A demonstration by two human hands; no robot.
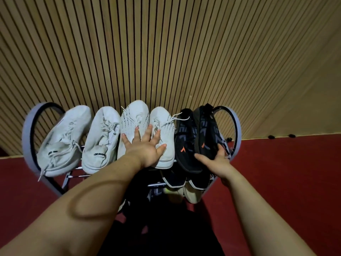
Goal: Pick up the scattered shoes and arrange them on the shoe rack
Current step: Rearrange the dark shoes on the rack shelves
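Progress looks nearly complete: the shoe rack carries a full top row, from white sneakers at left to the outermost black shoe at right, with more shoes on a lower tier. The left hand lies open, fingers spread on the middle white shoes. The right hand grips the black shoe's heel, crowded against the end hoop; whether strays remain on the red floor cannot be told.
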